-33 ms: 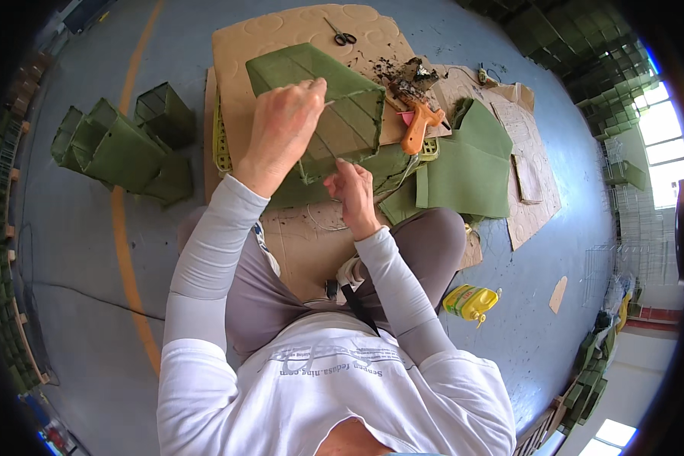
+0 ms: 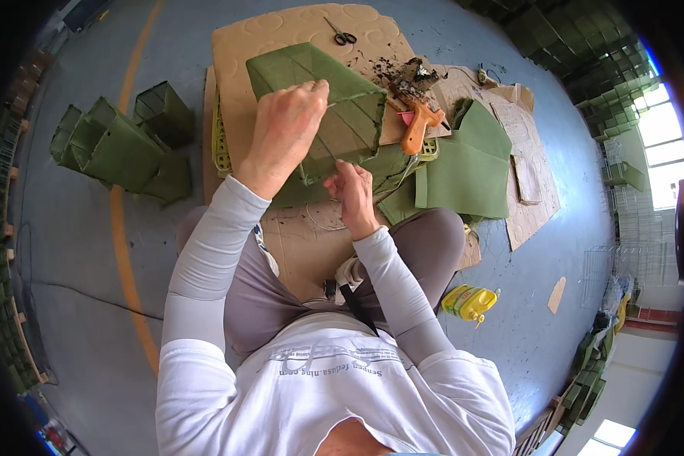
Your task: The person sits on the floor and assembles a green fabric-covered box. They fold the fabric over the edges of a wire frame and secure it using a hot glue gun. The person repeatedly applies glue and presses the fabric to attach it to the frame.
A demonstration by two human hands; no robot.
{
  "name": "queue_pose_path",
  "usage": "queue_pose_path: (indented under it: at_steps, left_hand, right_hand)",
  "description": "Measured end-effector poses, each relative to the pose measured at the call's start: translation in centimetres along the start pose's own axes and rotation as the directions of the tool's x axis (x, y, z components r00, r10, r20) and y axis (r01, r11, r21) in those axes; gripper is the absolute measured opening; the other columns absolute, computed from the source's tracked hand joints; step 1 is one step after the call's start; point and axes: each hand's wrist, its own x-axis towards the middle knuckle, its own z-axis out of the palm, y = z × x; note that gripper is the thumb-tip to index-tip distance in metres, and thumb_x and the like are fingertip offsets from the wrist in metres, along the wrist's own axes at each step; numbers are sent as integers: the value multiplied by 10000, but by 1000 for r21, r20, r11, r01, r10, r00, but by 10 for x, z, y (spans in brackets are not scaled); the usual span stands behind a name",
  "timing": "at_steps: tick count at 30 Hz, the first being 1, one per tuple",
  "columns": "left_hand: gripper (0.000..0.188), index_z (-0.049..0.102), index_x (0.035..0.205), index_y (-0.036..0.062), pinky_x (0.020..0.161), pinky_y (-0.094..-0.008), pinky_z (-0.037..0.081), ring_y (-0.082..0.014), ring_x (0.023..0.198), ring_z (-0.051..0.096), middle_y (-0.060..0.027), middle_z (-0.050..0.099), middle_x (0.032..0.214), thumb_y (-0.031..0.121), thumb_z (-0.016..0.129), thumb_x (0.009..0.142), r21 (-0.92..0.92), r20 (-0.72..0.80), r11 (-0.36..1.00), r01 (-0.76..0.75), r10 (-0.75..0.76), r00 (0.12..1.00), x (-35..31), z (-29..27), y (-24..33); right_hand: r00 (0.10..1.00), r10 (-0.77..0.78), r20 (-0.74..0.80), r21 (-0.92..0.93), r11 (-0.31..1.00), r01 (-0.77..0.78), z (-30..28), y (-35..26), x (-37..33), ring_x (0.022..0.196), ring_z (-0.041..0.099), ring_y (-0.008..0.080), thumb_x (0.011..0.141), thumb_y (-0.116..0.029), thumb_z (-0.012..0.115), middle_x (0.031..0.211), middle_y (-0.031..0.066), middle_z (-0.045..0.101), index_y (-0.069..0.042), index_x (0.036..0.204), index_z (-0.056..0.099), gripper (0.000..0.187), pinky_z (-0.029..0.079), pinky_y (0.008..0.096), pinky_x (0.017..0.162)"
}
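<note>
A green fabric box with wire ribs point(image 2: 353, 121) lies tilted on the cardboard work surface, its open end toward me. My left hand point(image 2: 290, 125) is closed at the upper left of that opening; its curled fingers grip the box's rim. Below the opening, my right hand point(image 2: 351, 190) is pinched at the lower rim, fingertips beside a thin rib or wire. What lies inside that pinch is too small to name. An orange glue gun point(image 2: 418, 129) rests right of the box, next to a dark, crusted lump point(image 2: 419, 74).
Black-handled scissors point(image 2: 342, 34) lie on the far cardboard point(image 2: 239, 45). Flat green fabric pieces point(image 2: 467, 175) spread at the right. Finished-looking green boxes point(image 2: 121, 152) stand on the left floor. A yellow jug point(image 2: 470, 302) sits by my right knee; a dark cable point(image 2: 91, 296) crosses the left floor.
</note>
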Motion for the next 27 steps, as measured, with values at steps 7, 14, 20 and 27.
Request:
queue_pose_path:
  at_steps: [7, 14, 20, 27]
  left_hand:
    - [160, 636, 971, -7, 615, -325, 554, -236, 784, 700, -107, 659, 819, 41, 644, 818, 29, -30, 999, -14, 15, 999, -7, 3, 1]
    - [232, 645, 1025, -17, 622, -308, 557, -221, 797, 704, -100, 664, 839, 49, 660, 804, 30, 10, 999, -14, 13, 1000, -10, 3, 7]
    - [335, 660, 1137, -3, 769, -343, 587, -265, 964, 707, -136, 717, 1085, 90, 722, 821, 64, 175, 996, 55, -66, 982, -11, 0, 13]
    - [363, 651, 1147, -10, 760, -329, 588, -255, 975, 705, -135, 713, 1099, 91, 735, 808, 77, 196, 995, 66, -80, 977, -10, -2, 13]
  right_hand:
    - [997, 64, -35, -22, 998, -65, -1, -6, -10, 526, 552, 111, 980, -334, 580, 676, 85, 664, -31, 797, 606, 355, 428, 247, 499]
    - [998, -48, -38, -115, 992, 43, -16, 4, 1, 548, 536, 98, 944, -266, 646, 667, 63, 645, -50, 777, 607, 275, 401, 246, 511]
    - [993, -35, -113, -30, 999, 31, -13, 17, 4, 535, 512, 83, 929, -252, 665, 646, 31, 616, -71, 749, 594, 264, 363, 239, 489]
    - [973, -63, -223, -28, 998, 58, -17, 5, 5, 540, 496, 69, 939, -253, 639, 618, -15, 541, -73, 722, 584, 287, 349, 226, 493]
